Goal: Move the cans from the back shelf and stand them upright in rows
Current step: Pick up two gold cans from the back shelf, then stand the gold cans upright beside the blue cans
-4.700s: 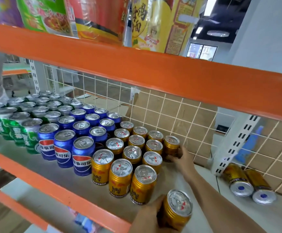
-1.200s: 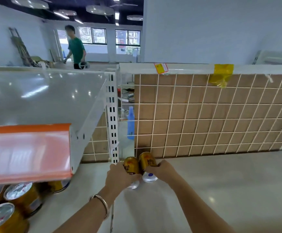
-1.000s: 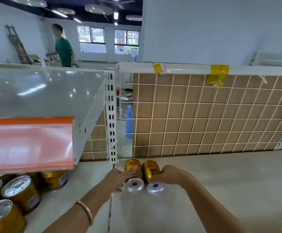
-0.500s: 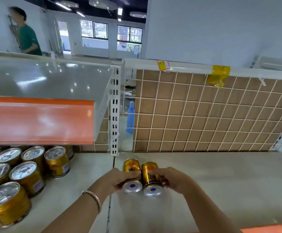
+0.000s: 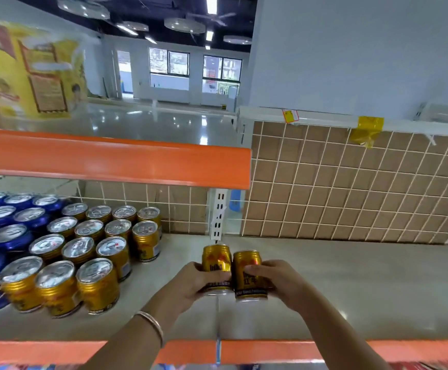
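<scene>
While my left grip [image 5: 191, 285] curls its fingers round the first gold can [image 5: 215, 263], my right grip [image 5: 280, 284] curls round the second gold can [image 5: 246, 268], so I hold two cans, one to each grip. The two touch side by side, both tilted with their tops away from me. They sit low over the shelf [image 5: 351, 289], close to the seam [image 5: 218, 313] between its two boards; whether they rest on it I cannot tell. One thin bracelet [image 5: 152, 324] circles my left wrist.

To the left, well apart from the pair, fourteen standing gold cans [image 5: 94, 284] are upright in four rows: three in front, three behind those, then four and four. Further left stand the blue cans [image 5: 10, 236], also upright. I count at least nine, and they run off the edge of view.

Behind the held pair, one white slotted upright [image 5: 219, 213] rises against the wire grid [image 5: 351, 198] backed with brown board. One lower orange strip [image 5: 284, 351] edges the shelf in front of my arms. One upper orange strip [image 5: 110, 161] edges the shelf above the standing cans. One piece of yellow tape [image 5: 367, 130] hangs on the white rail [image 5: 324, 120] atop the grid.
</scene>
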